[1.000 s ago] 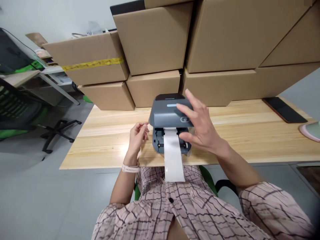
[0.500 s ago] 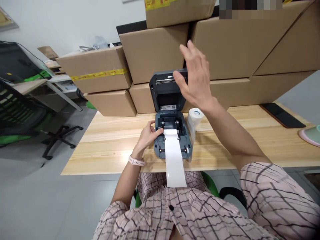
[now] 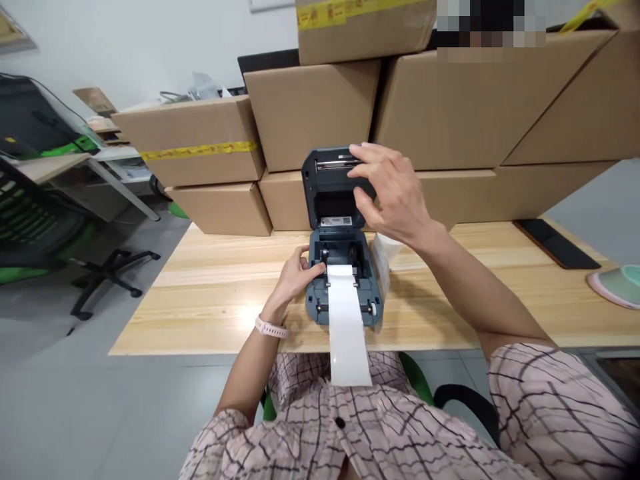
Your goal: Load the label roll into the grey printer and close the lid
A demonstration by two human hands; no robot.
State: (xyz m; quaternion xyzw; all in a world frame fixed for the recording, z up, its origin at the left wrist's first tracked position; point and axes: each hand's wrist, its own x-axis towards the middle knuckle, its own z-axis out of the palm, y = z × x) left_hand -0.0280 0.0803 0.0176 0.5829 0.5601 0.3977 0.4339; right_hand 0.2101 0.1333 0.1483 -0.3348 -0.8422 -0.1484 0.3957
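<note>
A dark grey label printer (image 3: pixel 316 293) sits on the wooden table, its lid (image 3: pixel 311 183) raised. A white label strip (image 3: pixel 347 333) runs out of its front and hangs past the table edge. My left hand (image 3: pixel 295 277) grips the printer's left side, thumb over the inner edge and fingers outside. My right hand (image 3: pixel 393 190) is at the raised lid's right side, fingers apart and slightly bent, the fingertips near its top edge. Whether they touch the lid I cannot tell. A white label roll (image 3: pixel 386 250) stands right of the printer, partly hidden by my right hand.
Cardboard boxes (image 3: pixel 310 113) are stacked along the back of the table (image 3: pixel 200 300). To the right lie a dark phone (image 3: pixel 557 243) and a pale green and pink object (image 3: pixel 620 285). An office chair (image 3: pixel 50 227) stands at the left. A person is partly visible behind the boxes.
My right hand has come down from above the lid to its right side, its fingers bending more. My left hand stays on the printer. The view has shifted slightly.
</note>
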